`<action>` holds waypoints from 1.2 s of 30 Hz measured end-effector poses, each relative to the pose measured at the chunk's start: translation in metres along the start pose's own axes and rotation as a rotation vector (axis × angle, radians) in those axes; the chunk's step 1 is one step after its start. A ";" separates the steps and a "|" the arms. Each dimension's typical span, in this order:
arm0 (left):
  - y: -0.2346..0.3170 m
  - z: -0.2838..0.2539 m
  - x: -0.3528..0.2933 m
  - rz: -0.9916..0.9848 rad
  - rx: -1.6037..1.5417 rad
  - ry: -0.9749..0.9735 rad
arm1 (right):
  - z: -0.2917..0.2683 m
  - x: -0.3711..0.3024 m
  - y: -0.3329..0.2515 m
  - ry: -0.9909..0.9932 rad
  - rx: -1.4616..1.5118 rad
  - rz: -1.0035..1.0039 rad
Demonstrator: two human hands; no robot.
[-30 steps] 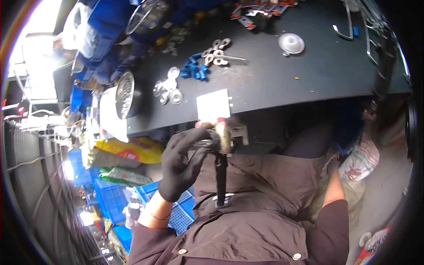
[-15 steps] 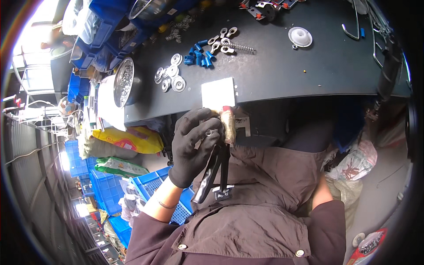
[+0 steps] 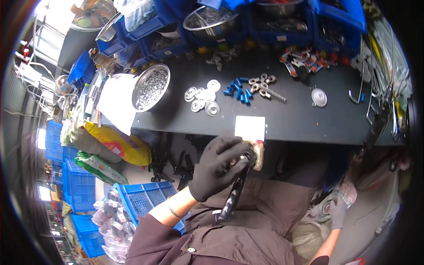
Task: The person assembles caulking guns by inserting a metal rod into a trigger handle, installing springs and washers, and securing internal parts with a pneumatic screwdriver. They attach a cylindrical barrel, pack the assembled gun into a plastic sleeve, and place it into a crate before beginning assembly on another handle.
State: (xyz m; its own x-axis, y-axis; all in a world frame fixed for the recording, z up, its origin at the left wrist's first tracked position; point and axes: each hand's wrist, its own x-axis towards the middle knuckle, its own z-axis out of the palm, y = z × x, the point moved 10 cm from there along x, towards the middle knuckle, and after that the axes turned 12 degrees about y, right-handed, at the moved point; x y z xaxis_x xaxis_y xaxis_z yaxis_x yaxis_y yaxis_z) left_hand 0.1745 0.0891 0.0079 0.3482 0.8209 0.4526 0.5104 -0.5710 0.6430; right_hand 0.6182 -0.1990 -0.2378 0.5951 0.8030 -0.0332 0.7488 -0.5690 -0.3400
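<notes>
My left hand (image 3: 221,165), in a dark glove, is closed around a long black bar-shaped part (image 3: 233,198) that hangs down over my lap. A small shiny metal ring shows between its fingers. Right beside the fingers, a tan wrapped block (image 3: 259,158) juts out at the table's front edge, below a white square plate (image 3: 249,127). Low on the right, my right hand (image 3: 338,214), in a grey glove, is by a pale printed woven sack (image 3: 346,194). Its fingers are too small and blurred to tell whether they hold anything.
On the dark table (image 3: 304,121) lie metal discs (image 3: 203,96), blue sleeves (image 3: 240,90), metal eyelet parts with a spring (image 3: 276,94) and a white round cap (image 3: 319,97). A steel bowl (image 3: 165,90) of small parts stands left. Blue bins (image 3: 280,37) line the back; a blue crate (image 3: 141,201) is lower left.
The view has shifted, showing more of the bins at the back. My right hand has come into view by the sack at the lower right. My left hand still grips the black part.
</notes>
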 end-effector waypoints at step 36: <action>-0.174 0.121 0.241 0.042 0.440 -0.074 | -0.091 0.082 -0.448 0.803 0.715 -0.668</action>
State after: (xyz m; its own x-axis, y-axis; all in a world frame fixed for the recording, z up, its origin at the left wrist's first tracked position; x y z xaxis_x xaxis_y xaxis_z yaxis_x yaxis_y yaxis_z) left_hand 0.2647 0.3873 -0.0696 0.4232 0.8043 0.4172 0.7748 -0.5599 0.2935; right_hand 0.3578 0.1053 -0.0026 0.3601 0.4195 0.8333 0.7957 0.3282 -0.5091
